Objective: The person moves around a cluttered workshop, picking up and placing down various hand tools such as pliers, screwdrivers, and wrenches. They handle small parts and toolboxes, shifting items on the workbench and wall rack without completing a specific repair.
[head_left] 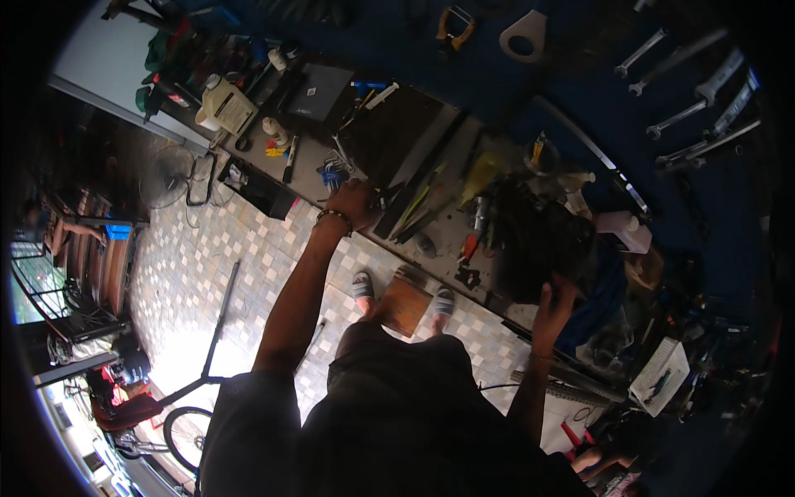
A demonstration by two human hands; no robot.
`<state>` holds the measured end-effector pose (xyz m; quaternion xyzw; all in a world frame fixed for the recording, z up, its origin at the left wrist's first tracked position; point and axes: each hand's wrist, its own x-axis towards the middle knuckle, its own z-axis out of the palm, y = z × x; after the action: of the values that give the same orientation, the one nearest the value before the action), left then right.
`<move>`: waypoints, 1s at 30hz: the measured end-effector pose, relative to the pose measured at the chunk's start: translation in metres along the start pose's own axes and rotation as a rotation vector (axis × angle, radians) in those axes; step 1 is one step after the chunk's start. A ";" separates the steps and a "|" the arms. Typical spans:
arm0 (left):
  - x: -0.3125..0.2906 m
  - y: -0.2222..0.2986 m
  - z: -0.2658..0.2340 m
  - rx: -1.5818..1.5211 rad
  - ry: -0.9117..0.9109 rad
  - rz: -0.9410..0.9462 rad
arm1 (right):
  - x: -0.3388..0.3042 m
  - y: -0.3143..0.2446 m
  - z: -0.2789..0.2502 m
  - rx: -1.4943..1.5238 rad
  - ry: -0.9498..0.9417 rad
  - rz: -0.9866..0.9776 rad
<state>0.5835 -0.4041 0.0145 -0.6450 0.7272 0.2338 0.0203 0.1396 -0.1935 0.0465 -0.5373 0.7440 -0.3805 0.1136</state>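
Note:
My left hand, with a beaded bracelet at its wrist, is at the front edge of a cluttered workbench. Its fingers look curled, and a small dark shape beside them is too dim to name. Just beyond lies a blue-holdered set of hex keys. On the right, my right hand is raised at the bench edge with its fingers apart. Nothing shows in it. A large dark mass, perhaps cloth or a bag, is beside that hand.
Wrenches hang on the dark blue wall. A jug stands at the bench's far left, a pale bottle at the right. A white basket sits lower right. A wooden board lies between my feet on the tiled floor.

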 end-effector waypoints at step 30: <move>0.065 0.065 0.015 -0.107 0.354 -0.117 | -0.022 -0.002 0.006 0.012 -0.040 0.089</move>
<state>0.5069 -0.4552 -0.0001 -0.7175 0.6671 0.1534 -0.1287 0.1530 -0.1774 0.0380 -0.5106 0.7623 -0.3689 0.1484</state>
